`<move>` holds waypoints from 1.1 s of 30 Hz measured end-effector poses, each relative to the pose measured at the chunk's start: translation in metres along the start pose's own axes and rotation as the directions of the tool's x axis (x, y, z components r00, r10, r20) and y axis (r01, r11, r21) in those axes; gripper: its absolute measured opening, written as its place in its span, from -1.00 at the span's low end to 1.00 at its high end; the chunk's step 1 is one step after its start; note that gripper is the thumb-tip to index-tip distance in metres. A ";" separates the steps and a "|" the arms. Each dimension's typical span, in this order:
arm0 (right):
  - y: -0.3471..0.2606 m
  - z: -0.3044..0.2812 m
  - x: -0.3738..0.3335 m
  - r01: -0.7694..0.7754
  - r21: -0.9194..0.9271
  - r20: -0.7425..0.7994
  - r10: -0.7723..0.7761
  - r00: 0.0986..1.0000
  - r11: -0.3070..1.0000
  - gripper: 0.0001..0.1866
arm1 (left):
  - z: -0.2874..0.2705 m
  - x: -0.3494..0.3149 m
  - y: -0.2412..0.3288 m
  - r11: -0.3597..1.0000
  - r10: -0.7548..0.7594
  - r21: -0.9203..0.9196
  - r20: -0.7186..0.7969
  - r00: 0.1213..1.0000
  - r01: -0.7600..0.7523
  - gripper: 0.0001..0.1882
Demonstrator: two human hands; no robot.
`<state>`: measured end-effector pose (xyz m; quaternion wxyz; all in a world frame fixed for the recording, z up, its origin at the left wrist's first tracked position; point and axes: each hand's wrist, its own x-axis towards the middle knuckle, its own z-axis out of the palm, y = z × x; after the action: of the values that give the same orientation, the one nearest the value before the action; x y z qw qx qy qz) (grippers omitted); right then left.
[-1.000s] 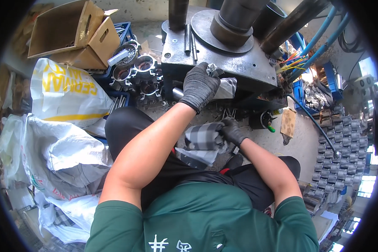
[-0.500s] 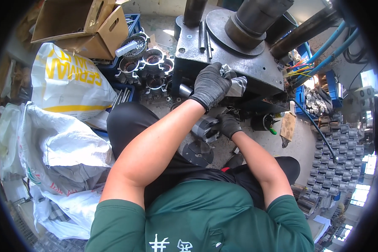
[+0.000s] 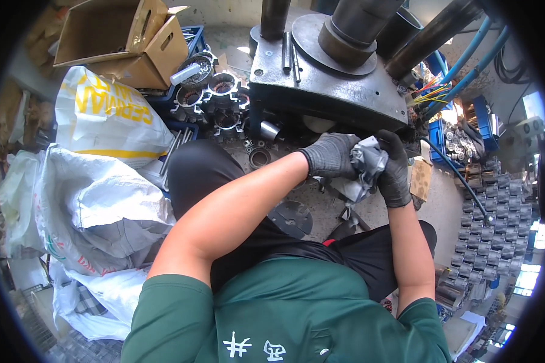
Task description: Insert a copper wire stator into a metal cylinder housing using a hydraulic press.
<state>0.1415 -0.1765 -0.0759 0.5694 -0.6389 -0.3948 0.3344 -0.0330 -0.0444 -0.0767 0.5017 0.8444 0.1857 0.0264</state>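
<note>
Gloved left hand (image 3: 332,155) and right hand (image 3: 395,172) together (seemingly clenched), forearms bare

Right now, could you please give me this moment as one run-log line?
left hand: gloved, gripping grey metal part | right hand: gloved, gripping same part | location: in front of press base | posture: seated

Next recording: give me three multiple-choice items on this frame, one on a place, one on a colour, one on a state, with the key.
1. Where is the open cardboard box?
A. upper left, behind the white sacks
B. on the person's lap
C. lower right

2. What colour are the gloves?
A. white
B. dark grey
C. yellow

3. How is the grey metal part held?
A. lying on the floor
B. by one hand only
C. between both hands

Key: 1 A, it sits beyond the white sacks; 2 B, both gloves are dark grey; 3 C, the left hand and right hand grip it in front of the press.
</note>
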 end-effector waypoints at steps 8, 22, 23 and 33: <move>0.042 -0.019 -0.011 -0.302 0.621 0.357 0.083 0.931 0.723 -0.31 | 0.039 0.009 0.010 0.903 0.392 0.027 -0.457 0.799 -0.428 -0.32; 0.143 -0.110 0.081 -0.141 0.585 0.332 -0.078 0.940 0.799 -0.35 | -0.023 -0.168 0.091 0.971 0.142 0.235 -0.383 0.913 -0.053 -0.33; 0.144 -0.114 0.082 -0.104 0.502 0.344 -0.088 0.935 0.858 -0.35 | -0.045 -0.218 0.093 0.991 0.108 0.113 -0.361 0.926 -0.071 -0.38; 0.079 -0.074 0.049 0.150 0.056 0.434 -0.159 0.887 0.987 -0.37 | -0.101 -0.774 -0.024 0.891 -0.438 -0.415 -0.688 -0.579 -0.181 -0.80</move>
<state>0.2386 -0.1709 -0.1434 0.4977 -0.5083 -0.5585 0.4266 -0.7827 -0.2128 0.0619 0.2034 0.2175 0.6413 0.7072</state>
